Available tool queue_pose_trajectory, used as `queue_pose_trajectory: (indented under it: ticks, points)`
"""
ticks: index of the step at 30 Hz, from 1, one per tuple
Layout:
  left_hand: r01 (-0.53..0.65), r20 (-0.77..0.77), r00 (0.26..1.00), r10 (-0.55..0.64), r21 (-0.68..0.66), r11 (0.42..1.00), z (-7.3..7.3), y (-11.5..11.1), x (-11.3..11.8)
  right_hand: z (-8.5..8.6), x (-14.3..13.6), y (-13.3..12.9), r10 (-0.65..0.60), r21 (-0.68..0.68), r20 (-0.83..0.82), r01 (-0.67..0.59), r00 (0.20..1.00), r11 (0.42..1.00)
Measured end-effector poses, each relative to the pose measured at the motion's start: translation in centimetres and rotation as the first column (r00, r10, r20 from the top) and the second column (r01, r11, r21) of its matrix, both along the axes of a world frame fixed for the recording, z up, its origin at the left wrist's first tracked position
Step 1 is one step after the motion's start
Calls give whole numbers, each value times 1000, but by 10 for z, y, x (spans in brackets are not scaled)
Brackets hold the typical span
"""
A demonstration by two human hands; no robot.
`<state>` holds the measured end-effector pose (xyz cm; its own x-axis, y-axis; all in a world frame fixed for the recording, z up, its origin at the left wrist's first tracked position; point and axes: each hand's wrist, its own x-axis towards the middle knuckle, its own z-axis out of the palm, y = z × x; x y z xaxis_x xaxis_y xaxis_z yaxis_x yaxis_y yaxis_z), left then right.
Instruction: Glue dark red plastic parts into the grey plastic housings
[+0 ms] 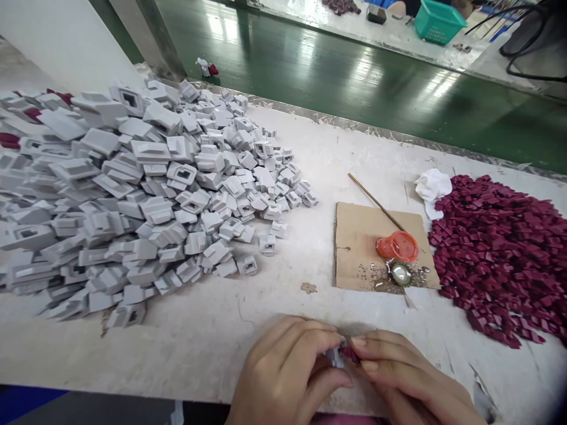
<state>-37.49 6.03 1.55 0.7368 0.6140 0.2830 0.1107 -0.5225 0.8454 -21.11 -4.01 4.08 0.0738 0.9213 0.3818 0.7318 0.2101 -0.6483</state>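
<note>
Near the table's front edge my left hand (287, 366) is closed on a small grey plastic part (335, 356), mostly hidden by the fingers. Facing it, my right hand (403, 369) pinches a small maroon piece (351, 354) between thumb and fingertips. The maroon piece meets the open side of the grey part; whether it sits inside cannot be made out. A large heap of similar grey parts (155, 195) spreads over the left of the table. On the right lies a pile of maroon pieces (505, 248).
A cardboard sheet (363, 230) carries a red cup (401, 246), a wet round lid (401, 273) and a thin stick (376, 202). A white cloth (433, 188) touches the maroon pile. Behind runs a green conveyor belt (287, 53); a teal basket (438, 22) stands beyond it.
</note>
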Motion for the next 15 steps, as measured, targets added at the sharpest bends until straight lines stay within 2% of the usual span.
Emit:
queue_pose_trajectory:
  ticks: [3, 7, 9, 11, 15]
  points:
    - [-10, -3, 1000, 10, -1, 1000, 1, 0, 1, -1, 2, -4, 57, -52, 43, -55, 997, 997]
    - [-12, 10, 1000, 12, 1, 1000, 3, 1, 0, -2, 6, -14, 208, -136, 145, -189, 967, 973]
    - [-23, -28, 999, 23, 8, 1000, 2, 0, -2, -6, 3, -17, 223, -133, 186, -200, 957, 971]
    - [-85, -89, 992, 86, 11, 996, -2, -5, -4, -11, -5, -17, 170, -84, 198, -156, 965, 984]
    - [-212, -181, 960, 213, 26, 977, -11, -13, -6, -21, -20, -9, 8, 97, 185, -26, 983, 995]
